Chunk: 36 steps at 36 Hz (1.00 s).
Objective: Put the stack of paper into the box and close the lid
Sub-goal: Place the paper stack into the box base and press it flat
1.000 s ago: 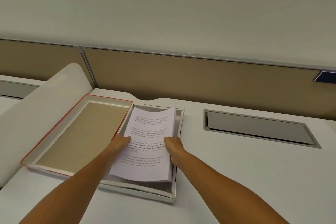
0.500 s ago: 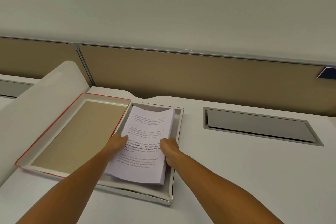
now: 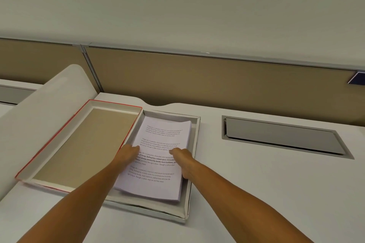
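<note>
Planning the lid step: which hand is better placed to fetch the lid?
Probably the left hand: the red-edged lid lies open just left of it, beside the box, while the right hand rests across the paper stack.

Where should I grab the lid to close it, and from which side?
Judging by its pose, take the lid by its red-edged left rim with the left hand, coming from the left. It lies open, inside up, with its right edge against the box, so it probably swings over the paper that way. The rim is a shallow upright wall, thin enough to pinch.
</note>
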### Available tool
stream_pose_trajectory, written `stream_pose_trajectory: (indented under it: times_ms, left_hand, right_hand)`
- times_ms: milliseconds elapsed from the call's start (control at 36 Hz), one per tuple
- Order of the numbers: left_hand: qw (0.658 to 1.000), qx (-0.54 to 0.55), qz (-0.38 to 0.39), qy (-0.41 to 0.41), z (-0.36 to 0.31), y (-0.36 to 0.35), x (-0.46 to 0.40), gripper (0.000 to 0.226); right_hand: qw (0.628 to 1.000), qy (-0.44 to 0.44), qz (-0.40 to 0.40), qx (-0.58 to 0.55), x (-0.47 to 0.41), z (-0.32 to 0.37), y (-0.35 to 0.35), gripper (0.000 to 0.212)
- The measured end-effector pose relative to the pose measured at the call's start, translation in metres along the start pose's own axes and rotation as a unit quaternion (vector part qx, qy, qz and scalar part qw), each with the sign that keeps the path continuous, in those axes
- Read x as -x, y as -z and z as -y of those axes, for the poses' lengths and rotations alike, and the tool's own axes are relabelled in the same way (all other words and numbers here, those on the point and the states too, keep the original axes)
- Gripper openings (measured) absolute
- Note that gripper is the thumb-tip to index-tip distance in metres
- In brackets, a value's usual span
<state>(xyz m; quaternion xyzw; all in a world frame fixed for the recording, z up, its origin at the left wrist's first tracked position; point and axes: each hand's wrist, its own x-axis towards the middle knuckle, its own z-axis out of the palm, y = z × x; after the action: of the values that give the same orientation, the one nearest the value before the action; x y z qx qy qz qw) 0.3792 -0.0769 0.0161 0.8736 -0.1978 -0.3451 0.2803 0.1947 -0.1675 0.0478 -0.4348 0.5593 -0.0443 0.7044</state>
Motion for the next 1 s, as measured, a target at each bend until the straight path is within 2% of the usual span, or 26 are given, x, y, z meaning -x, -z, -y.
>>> stream_pose_trajectory:
  times_ms: [194,306,472,1000]
  left_hand:
    - [1.000,-0.019,-0.017,-0.017,0.001,0.000,-0.002,0.055]
    - [0.995,-0.067,-0.055,-0.057,0.001,0.000,0.003,0.046]
    - [0.990,-0.089,-0.084,-0.069,0.004,0.001,0.004,0.040]
    - [0.993,-0.005,-0.076,-0.093,0.015,0.000,0.007,0.024]
  right_hand:
    - [1.000,0.005,-0.014,-0.009,0.003,0.001,-0.007,0.046]
    - [0.998,0.017,-0.061,-0.005,0.005,0.000,-0.014,0.076]
    - [0.997,0.003,-0.080,0.016,0.012,0.001,-0.021,0.100]
    - [0.997,0.024,-0.067,0.033,0.018,-0.006,-0.015,0.101]
